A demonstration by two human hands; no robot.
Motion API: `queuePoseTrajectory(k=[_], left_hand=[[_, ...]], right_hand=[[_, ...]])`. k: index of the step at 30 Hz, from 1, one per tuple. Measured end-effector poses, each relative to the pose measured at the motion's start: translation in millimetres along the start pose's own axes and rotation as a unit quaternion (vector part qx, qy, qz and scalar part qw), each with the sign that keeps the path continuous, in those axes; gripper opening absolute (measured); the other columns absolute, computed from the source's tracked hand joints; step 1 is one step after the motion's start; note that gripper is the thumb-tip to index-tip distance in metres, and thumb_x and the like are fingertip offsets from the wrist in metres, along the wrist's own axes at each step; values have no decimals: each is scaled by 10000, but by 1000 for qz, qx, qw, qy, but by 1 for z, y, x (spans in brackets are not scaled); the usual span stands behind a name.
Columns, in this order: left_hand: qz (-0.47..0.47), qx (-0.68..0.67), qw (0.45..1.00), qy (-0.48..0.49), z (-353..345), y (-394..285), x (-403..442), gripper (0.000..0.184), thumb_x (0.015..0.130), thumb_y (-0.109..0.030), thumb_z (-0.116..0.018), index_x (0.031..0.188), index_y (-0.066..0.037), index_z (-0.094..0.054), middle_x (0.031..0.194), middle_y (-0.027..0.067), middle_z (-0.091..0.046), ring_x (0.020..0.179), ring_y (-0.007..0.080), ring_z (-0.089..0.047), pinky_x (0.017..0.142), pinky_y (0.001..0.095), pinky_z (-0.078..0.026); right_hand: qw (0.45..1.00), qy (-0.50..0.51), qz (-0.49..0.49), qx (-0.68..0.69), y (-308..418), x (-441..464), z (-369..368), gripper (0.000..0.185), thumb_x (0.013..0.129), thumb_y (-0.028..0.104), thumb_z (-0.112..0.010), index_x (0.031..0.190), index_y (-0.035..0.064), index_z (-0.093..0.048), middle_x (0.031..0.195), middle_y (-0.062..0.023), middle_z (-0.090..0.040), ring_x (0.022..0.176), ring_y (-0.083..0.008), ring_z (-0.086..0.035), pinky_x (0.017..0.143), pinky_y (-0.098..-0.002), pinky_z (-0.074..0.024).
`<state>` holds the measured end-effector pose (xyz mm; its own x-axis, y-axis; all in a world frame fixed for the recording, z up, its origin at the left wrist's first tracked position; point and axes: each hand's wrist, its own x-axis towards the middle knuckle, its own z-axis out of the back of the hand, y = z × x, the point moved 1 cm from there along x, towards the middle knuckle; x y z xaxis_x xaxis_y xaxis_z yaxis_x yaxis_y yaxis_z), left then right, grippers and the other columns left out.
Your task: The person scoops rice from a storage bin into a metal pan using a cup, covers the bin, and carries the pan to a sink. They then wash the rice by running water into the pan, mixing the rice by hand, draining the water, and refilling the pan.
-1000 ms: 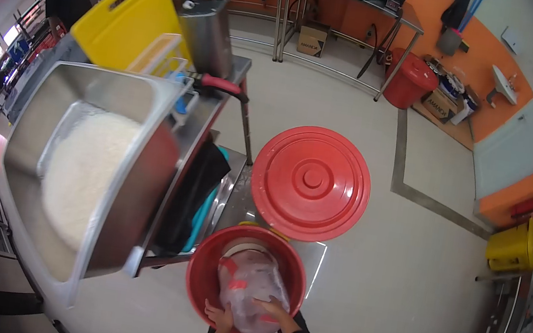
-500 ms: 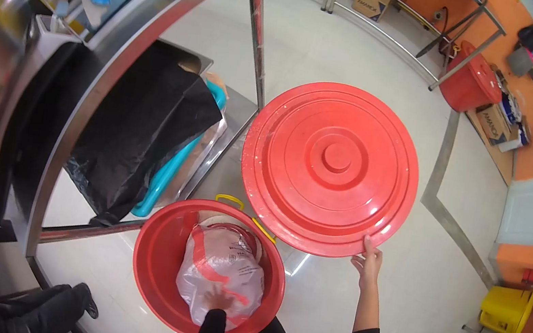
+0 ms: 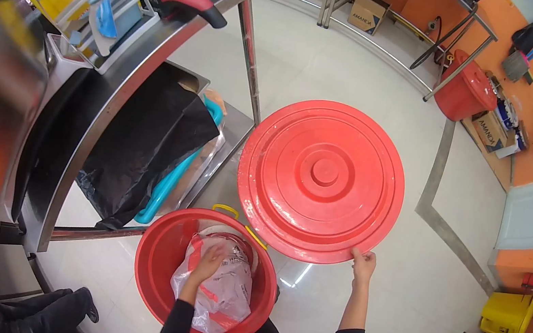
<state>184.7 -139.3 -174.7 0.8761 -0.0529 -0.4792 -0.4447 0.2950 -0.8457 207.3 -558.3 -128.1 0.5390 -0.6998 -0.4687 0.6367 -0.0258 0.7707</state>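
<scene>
My right hand (image 3: 363,266) grips the near right edge of a large round red lid (image 3: 292,136), which has a knob in its middle. The lid is held up above the floor, beside and partly over a red bucket (image 3: 151,266) with yellow handles (image 3: 226,209). Inside the bucket lies a white and red plastic bag (image 3: 223,294), its contents hidden. My left hand (image 3: 208,264) is over the upper part of the bag, fingers stretched out. Whether it presses on the plastic is hard to tell.
A steel table (image 3: 113,85) stands at the left, with black plastic sheeting (image 3: 146,142) and a turquoise-rimmed item (image 3: 171,183) on its lower shelf. Another person's dark shoe (image 3: 82,308) shows at lower left. A lidded red bin (image 3: 469,90) and yellow bucket (image 3: 507,316) stand right.
My left hand has moved up and slightly left over the bag. The lid has come down a little toward me, still in my right hand. The bag looks flatter.
</scene>
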Motion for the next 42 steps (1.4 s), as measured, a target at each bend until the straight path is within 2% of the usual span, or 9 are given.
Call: queuePoseTrajectory(k=[4, 10, 14, 18, 22, 24, 26, 28, 42], left_hand=[[94, -273, 955, -65, -64, -74, 63, 542, 813, -362, -582, 1224, -44, -423, 1220, 132, -426, 1105, 233, -440, 890, 337, -385], [66, -38, 947, -311, -75, -82, 118, 396, 761, -287, -643, 1055, -39, -545, 1075, 137, -528, 981, 240, -503, 813, 355, -408], [33, -483, 864, -140, -35, -75, 105, 417, 753, -123, -621, 1137, -44, -479, 1002, 86, -563, 852, 214, -543, 788, 327, -442], [26, -431, 893, -129, 12, -86, 2, 514, 752, -78, -607, 1217, -47, -390, 1022, 62, -562, 851, 205, -571, 746, 318, -478], [220, -303, 921, -106, 46, -64, -135, 474, 768, -43, -573, 1204, -21, -388, 1035, 75, -550, 894, 220, -562, 768, 326, -475], [103, 193, 962, 161, 71, -20, -192, 280, 800, -76, -556, 1063, -1, -497, 988, 98, -582, 884, 244, -579, 752, 372, -484], [423, -298, 856, -18, 69, 56, -242, 394, 774, -44, -577, 1142, -25, -436, 1008, 68, -555, 819, 229, -583, 768, 360, -495], [485, -354, 797, -69, 70, 85, -278, 391, 780, -64, -576, 1143, -27, -436, 1016, 69, -552, 837, 227, -578, 771, 359, -495], [484, -360, 797, -24, 45, 165, -304, 416, 806, -221, -567, 1163, -56, -430, 1102, 70, -517, 1043, 197, -482, 827, 352, -463]], right_hand=[[969, 117, -33, 215, 34, -29, 2, 243, 730, 76, -604, 936, 82, -475, 876, -43, -575, 822, -142, -535, 747, -322, -417], [878, 292, -1, 380, 51, -42, 6, 497, 728, -49, -560, 1182, 67, -394, 1135, -72, -519, 1050, -194, -495, 911, -366, -376], [874, 325, -28, 361, 62, -73, 6, 584, 692, -74, -602, 1212, 74, -382, 1186, -44, -487, 1088, -191, -465, 942, -357, -345], [864, 390, -27, 317, 74, -118, 26, 620, 692, -67, -616, 1245, 60, -364, 1200, -42, -483, 1113, -167, -449, 948, -341, -342], [860, 467, -68, 193, 50, -168, 48, 605, 710, -61, -614, 1253, 40, -367, 1203, -45, -494, 1098, -141, -465, 929, -316, -369], [832, 524, -105, 146, 33, -190, 47, 587, 722, -44, -616, 1251, 41, -374, 1195, -44, -502, 1076, -132, -479, 917, -308, -382], [804, 571, -131, 105, 17, -212, 41, 571, 732, -28, -619, 1247, 41, -381, 1190, -42, -507, 1063, -125, -487, 909, -303, -389], [778, 608, -141, 69, 0, -231, 27, 556, 739, -12, -621, 1241, 41, -388, 1188, -38, -508, 1059, -120, -487, 907, -302, -391], [867, 424, -216, 144, -156, -198, -51, 443, 710, -116, -549, 1108, 40, -435, 1067, -71, -563, 977, -181, -548, 836, -334, -447]])
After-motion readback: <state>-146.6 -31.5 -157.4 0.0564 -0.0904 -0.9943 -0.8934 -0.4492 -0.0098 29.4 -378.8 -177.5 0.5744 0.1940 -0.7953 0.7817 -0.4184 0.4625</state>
